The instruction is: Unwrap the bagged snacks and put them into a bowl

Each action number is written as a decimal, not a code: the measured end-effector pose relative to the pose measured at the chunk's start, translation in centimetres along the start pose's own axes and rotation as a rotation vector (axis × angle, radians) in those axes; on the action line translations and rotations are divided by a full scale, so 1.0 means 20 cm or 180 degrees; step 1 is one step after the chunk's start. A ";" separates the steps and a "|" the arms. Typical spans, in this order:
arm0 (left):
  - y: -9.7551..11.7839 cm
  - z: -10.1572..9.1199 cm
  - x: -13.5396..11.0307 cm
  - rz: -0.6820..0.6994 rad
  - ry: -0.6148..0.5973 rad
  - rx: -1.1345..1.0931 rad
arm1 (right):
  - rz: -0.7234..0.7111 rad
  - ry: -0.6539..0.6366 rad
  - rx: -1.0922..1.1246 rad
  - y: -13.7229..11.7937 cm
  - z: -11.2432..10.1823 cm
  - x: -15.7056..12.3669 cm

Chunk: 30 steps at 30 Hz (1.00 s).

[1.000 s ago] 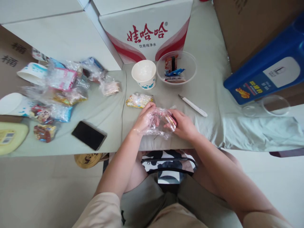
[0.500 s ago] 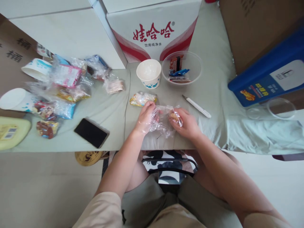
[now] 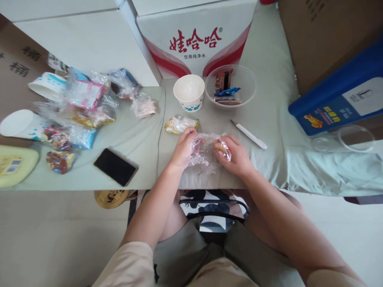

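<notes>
Between my hands stretches a clear, crinkled plastic bag (image 3: 206, 153), held over the front of the covered table. My left hand (image 3: 184, 148) has its fingers closed on the bag's left side. My right hand (image 3: 236, 155) grips a small brownish snack in clear wrapping (image 3: 222, 150) at the bag's right end; its exact kind cannot be made out. Just beyond my left fingers lies a shiny gold-edged snack packet (image 3: 180, 124). To the right of my right hand rests a white-handled craft knife (image 3: 249, 134), its blade end pointing away from me.
Behind stand a white paper bowl (image 3: 189, 92) and a clear plastic bowl (image 3: 249, 95) with several packets. Left are a phone (image 3: 116, 166), a heap of wrapped snacks (image 3: 86, 95) and a yellow-green container (image 3: 16, 165). A blue container (image 3: 338, 87) and clear cup (image 3: 356, 138) stand right.
Both hands keep nearly the same grip and place on the plastic bag. The view has shifted very slightly; nothing on the table has been moved.
</notes>
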State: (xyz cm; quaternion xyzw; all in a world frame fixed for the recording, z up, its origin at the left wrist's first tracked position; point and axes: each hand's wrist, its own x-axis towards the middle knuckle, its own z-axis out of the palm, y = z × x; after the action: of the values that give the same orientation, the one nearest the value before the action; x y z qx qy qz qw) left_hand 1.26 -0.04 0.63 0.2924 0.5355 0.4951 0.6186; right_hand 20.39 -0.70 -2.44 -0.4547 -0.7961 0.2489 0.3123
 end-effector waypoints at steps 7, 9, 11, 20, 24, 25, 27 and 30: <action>-0.01 0.01 0.01 0.0024 0.0030 0.0075 | 0.0018 0.0021 0.0081 0.00 -0.02 0.00; -0.01 0.02 0.01 0.0016 0.0041 0.0074 | 0.0035 -0.0002 0.0073 0.00 -0.03 0.00; -0.01 0.02 0.01 0.0011 0.0032 0.0095 | 0.0036 -0.0033 0.0087 0.00 -0.03 0.00; -0.02 0.03 0.01 -0.0001 0.0069 0.0156 | 0.0008 -0.0109 0.0024 0.00 -0.04 -0.01; -0.01 0.03 0.01 -0.0007 0.0081 0.0209 | 0.0009 -0.0065 0.0036 0.01 -0.04 -0.01; -0.01 0.03 0.01 -0.0004 0.0083 0.0214 | 0.0012 -0.0048 0.0039 0.01 -0.03 -0.01; -0.01 0.02 0.01 0.0004 0.0088 0.0210 | 0.0011 -0.0008 0.0061 0.01 -0.02 -0.01; 0.00 0.00 0.03 0.0075 0.0152 0.0147 | -0.0018 0.0147 0.0158 0.01 -0.02 -0.02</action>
State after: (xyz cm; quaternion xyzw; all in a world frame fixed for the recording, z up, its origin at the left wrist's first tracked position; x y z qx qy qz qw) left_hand 1.29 0.54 0.48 0.3010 0.5580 0.4967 0.5927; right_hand 20.90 -0.84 -2.47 -0.4502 -0.7835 0.2572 0.3424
